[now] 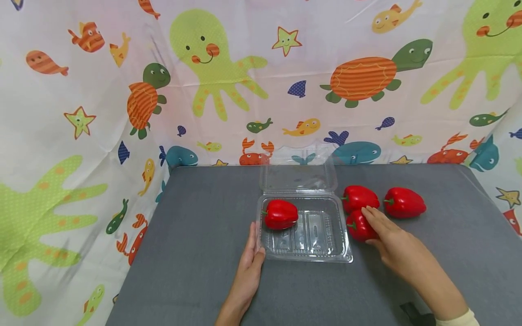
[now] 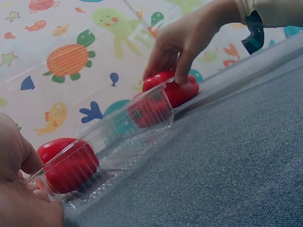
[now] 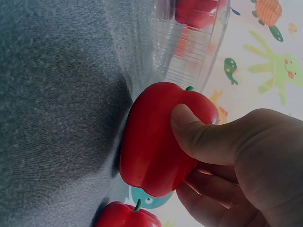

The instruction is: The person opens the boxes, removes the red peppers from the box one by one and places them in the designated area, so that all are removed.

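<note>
A clear plastic clamshell container point(image 1: 306, 258) lies on the table with its lid point(image 1: 297, 179) raised at the back. Inside, at its left end, sits one red bell pepper point(image 1: 281, 214). My left hand point(image 1: 247, 267) grips the container's left edge, thumb by the near corner. To the right of the container, my right hand point(image 1: 401, 249) holds another red bell pepper point(image 3: 158, 137) between thumb and fingers, low at the tabletop. Just behind it lies a third pepper point(image 1: 360, 198), beside the container wall. One more pepper point(image 1: 404, 202) rests farther right.
A grey cloth covers the table point(image 1: 195, 253). Behind and at the sides hangs a white curtain point(image 1: 244, 131) printed with sea animals. A dark band point(image 2: 254, 32) is worn on the right wrist, by a pale sleeve point(image 2: 279, 13).
</note>
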